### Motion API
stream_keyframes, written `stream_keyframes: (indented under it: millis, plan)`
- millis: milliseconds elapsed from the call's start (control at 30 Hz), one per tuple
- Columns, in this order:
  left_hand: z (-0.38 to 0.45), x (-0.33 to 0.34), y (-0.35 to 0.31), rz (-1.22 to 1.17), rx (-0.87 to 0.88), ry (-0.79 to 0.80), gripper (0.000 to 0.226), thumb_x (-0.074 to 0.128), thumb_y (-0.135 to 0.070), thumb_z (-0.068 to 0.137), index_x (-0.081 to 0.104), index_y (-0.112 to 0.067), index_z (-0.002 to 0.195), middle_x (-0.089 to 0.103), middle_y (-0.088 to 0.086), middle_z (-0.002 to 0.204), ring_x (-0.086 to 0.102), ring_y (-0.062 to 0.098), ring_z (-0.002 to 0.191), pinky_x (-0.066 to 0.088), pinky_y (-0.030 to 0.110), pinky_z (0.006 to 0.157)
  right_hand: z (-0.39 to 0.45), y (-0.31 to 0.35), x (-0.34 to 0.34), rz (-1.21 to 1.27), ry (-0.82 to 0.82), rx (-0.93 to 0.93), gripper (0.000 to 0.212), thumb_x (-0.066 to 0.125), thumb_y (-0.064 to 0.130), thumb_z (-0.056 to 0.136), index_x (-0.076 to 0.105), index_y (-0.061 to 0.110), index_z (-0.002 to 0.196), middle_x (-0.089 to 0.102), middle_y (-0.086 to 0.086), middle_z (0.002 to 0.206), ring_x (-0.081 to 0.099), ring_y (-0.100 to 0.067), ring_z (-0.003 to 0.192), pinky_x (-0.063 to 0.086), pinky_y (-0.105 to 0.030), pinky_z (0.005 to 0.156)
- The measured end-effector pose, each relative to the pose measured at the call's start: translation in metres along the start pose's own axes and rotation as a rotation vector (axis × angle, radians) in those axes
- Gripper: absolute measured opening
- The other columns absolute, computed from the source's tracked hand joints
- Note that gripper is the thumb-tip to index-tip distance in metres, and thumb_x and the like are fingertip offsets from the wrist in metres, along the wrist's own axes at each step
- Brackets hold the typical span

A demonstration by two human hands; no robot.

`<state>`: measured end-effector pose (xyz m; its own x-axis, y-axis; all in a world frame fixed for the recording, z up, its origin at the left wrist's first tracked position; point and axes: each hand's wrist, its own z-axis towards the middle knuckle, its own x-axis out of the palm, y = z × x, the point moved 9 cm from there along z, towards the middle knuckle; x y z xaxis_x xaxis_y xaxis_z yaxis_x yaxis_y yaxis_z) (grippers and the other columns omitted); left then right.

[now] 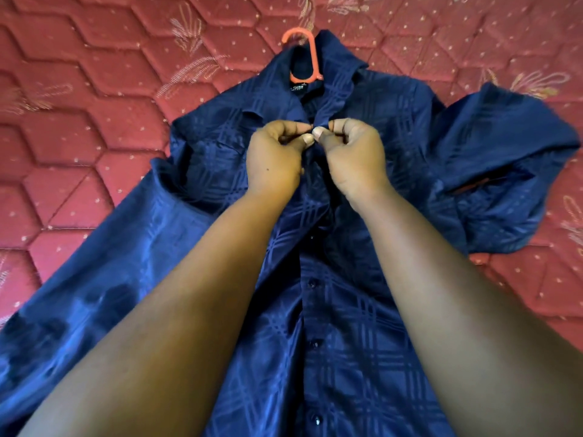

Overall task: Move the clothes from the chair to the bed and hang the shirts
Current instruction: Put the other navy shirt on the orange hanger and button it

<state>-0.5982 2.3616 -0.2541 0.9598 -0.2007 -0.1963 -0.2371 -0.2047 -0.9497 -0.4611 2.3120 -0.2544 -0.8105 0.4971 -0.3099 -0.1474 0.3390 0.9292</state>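
Observation:
A dark blue checked shirt [362, 310] lies spread front-up on the bed, collar at the far end. An orange plastic hanger [310, 55] sits inside the collar, its hook poking out above it. My left hand [274, 159] and my right hand [353, 156] are side by side at the upper chest, just below the collar. Both pinch the shirt's front edges between thumb and fingers where the two edges meet. Several dark buttons run down the front toward me.
The bed is covered by a red quilted mattress [94, 121] with a hexagon pattern and gold leaf prints. One shirt sleeve [504, 171] is bunched up on the right. The other sleeve lies stretched out at the left.

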Motion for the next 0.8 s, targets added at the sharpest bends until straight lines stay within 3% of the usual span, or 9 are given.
stream_keyframes:
  millis: [67,200,267,333,467,567,667,800]
  plan:
    - [0.001,-0.005,0.001,0.021,0.006,-0.019,0.012,0.073,-0.019,0.086,0.067,-0.027,0.079,0.070,-0.006,0.079,0.068,0.016,0.075,0.058,0.038,0.068,-0.003,0.002,0.000,-0.045,0.007,-0.042,0.020,0.063,0.023,0.095,0.067,0.005,0.104,0.055,0.009,0.068,0.046,0.004,0.051,0.036,-0.011,0.052]
    - [-0.002,-0.003,0.006,0.031,-0.033,0.003,0.006,0.073,-0.022,0.087,0.071,-0.017,0.084,0.070,-0.005,0.076,0.064,0.008,0.062,0.057,0.029,0.054,-0.004,0.000,-0.001,-0.067,0.034,-0.062,0.019,0.059,0.019,0.096,0.068,0.003,0.092,0.049,0.007,0.059,0.037,0.000,0.044,0.029,-0.015,0.045]
    - [-0.002,0.000,0.008,0.006,-0.059,0.028,0.005,0.071,-0.017,0.089,0.071,-0.012,0.089,0.069,-0.003,0.078,0.064,0.007,0.064,0.056,0.026,0.054,-0.005,-0.003,0.002,-0.045,0.064,-0.028,0.020,0.059,0.018,0.096,0.070,0.001,0.098,0.060,0.002,0.070,0.046,0.001,0.055,0.038,-0.016,0.055]
    - [-0.002,0.002,0.008,-0.029,-0.088,0.054,0.005,0.066,-0.011,0.092,0.070,-0.008,0.093,0.066,0.000,0.077,0.063,0.007,0.067,0.057,0.025,0.059,-0.005,-0.009,0.002,0.028,0.077,0.023,0.019,0.060,0.015,0.096,0.070,0.001,0.102,0.068,-0.003,0.087,0.058,-0.006,0.075,0.049,-0.024,0.070]
    - [-0.001,0.006,0.006,-0.043,-0.104,0.088,0.007,0.063,-0.007,0.093,0.067,-0.009,0.087,0.065,0.002,0.076,0.063,0.009,0.068,0.060,0.030,0.068,-0.005,-0.019,0.002,0.138,0.082,0.095,0.019,0.061,0.015,0.094,0.069,0.000,0.104,0.071,-0.012,0.099,0.064,-0.020,0.093,0.053,-0.040,0.089]
    - [0.002,0.006,0.004,0.014,-0.083,0.088,0.013,0.066,-0.010,0.092,0.068,-0.014,0.080,0.068,0.004,0.077,0.067,0.015,0.074,0.061,0.034,0.069,-0.008,-0.021,0.003,0.191,0.107,0.100,0.015,0.062,0.015,0.092,0.069,0.003,0.086,0.062,-0.020,0.084,0.053,-0.024,0.078,0.047,-0.040,0.072]
    - [0.005,0.007,0.002,0.072,-0.058,0.115,0.013,0.066,-0.011,0.092,0.068,-0.014,0.080,0.070,0.005,0.081,0.070,0.021,0.080,0.061,0.034,0.069,-0.010,-0.022,0.001,0.258,0.098,0.134,0.020,0.063,0.009,0.087,0.069,0.018,0.070,0.060,-0.012,0.076,0.052,-0.022,0.073,0.044,-0.035,0.069]
    - [0.007,0.009,0.001,0.076,-0.074,0.153,0.015,0.062,-0.009,0.094,0.065,-0.012,0.080,0.064,0.003,0.075,0.062,0.011,0.068,0.059,0.029,0.064,-0.009,-0.026,-0.001,0.384,0.091,0.258,0.025,0.058,0.011,0.092,0.065,0.016,0.069,0.062,0.003,0.062,0.058,-0.010,0.059,0.044,-0.022,0.052]
